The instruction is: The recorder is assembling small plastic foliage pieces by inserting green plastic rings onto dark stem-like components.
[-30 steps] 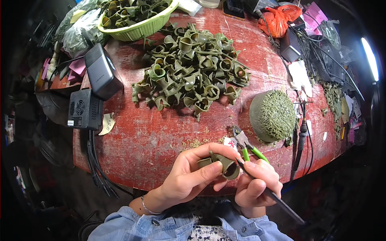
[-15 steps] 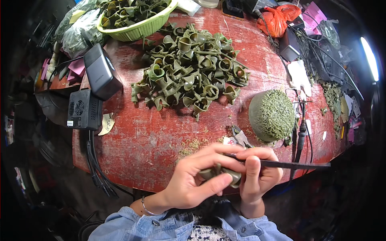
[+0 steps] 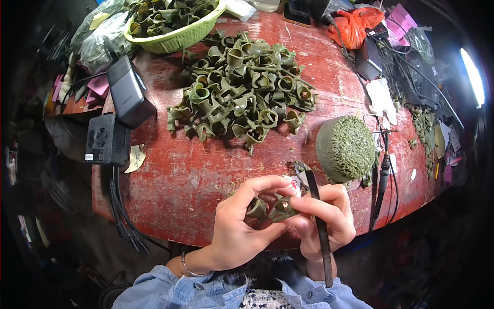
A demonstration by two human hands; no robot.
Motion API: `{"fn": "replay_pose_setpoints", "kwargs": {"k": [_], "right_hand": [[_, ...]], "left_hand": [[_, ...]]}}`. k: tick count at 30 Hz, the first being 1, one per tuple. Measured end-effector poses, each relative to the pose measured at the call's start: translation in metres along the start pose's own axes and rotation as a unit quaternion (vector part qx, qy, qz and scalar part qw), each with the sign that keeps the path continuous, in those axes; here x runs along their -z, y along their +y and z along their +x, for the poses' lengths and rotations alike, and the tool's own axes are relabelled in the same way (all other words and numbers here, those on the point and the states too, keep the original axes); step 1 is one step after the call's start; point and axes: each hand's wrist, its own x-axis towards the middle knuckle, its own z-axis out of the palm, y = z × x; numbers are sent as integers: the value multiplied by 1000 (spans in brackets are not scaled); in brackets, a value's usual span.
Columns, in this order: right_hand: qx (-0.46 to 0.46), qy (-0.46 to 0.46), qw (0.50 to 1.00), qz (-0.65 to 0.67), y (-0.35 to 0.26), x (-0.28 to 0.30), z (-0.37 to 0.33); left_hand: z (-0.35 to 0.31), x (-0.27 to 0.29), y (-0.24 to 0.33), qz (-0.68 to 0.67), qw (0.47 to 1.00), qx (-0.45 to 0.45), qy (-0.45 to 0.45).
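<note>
The left hand (image 3: 239, 226) curled round a smooth, flared olive piece (image 3: 283, 211) near the worn red table's (image 3: 164, 211) front edge; the right hand (image 3: 332, 219), fingers bent, held a flat dark bar (image 3: 324, 242) and touched the piece. Bare, scuffed surface stretched leftward.

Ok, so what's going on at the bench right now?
A person's left hand grips an olive-green part. The right hand touches that part with its fingertips while holding a long, dark, flat tool. Beyond the hands, a loose pile of similar parts lies on the red table, with more in a green basket at the far left. A green cylinder stands beyond the right hand.
</note>
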Motion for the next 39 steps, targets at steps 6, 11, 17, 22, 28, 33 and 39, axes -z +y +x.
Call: {"fn": "replay_pose_setpoints", "kwargs": {"k": [6,11,17,22,28,33,39], "right_hand": [[-98,87,985,108,5,-7,-13],[-213,122,936,252,-7,-7,-7],[-139,92,967,194,6,-4,-15],[-123,82,966,212,6,-3,-14],[-45,65,993,88,5,-1,-6],[7,0,1000,18,0,0,-4],[25,14,999,-42,-3,-4,-8]], "left_hand": [[-1,7,1,37,999,-37,3],[0,9,8,91,993,-75,-1],[-2,11,9,53,997,-51,7],[-1,11,7,58,997,-56,2],[2,14,15,-6,998,22,-56],[0,17,11,-22,993,83,-77],[-2,2,4,-167,986,-20,13]]}}
